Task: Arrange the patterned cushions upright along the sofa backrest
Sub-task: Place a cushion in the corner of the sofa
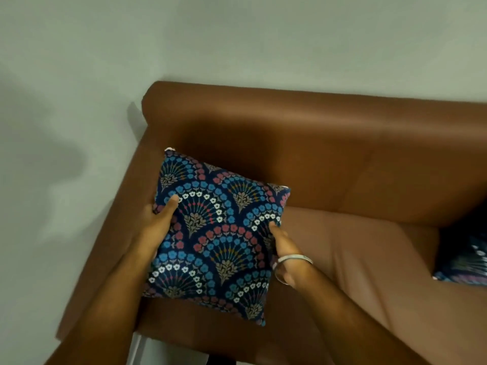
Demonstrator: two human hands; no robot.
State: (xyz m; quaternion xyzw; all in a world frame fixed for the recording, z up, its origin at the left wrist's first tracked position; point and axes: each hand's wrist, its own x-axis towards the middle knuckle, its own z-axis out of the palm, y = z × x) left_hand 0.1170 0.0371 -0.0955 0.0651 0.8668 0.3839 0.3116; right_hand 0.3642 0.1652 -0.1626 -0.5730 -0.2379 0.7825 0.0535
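The left hand [160,219] clasps the left edge of the patterned cushion [218,233], thumb lying across the printed face and the other fingers hidden behind it; the right hand [283,248], a bangle [292,262] at its wrist, presses against the right edge, thumb on the front, the rest tucked out of sight; so both hands are closed around the one cushion, gripping it from either side. The cushion is held above the left end of the sofa seat [355,246], tilted with its top corner leaning toward the backrest [316,154] and close to the left armrest [110,233]; whether its lower edge rests on the seat I cannot tell. To finish the step well, I judge it best to bring the bottom edge down into the crease where seat meets backrest, square the cushion so its top runs level with the backrest, and lean it back only slightly; letting go with both hands together should keep it from twisting, since the soft filling will likely slump if one side is freed first. A second cushion [463,259] lies at the far right of the seat, partly out of view, seemingly not yet stood up; space between the two ought to be left even.
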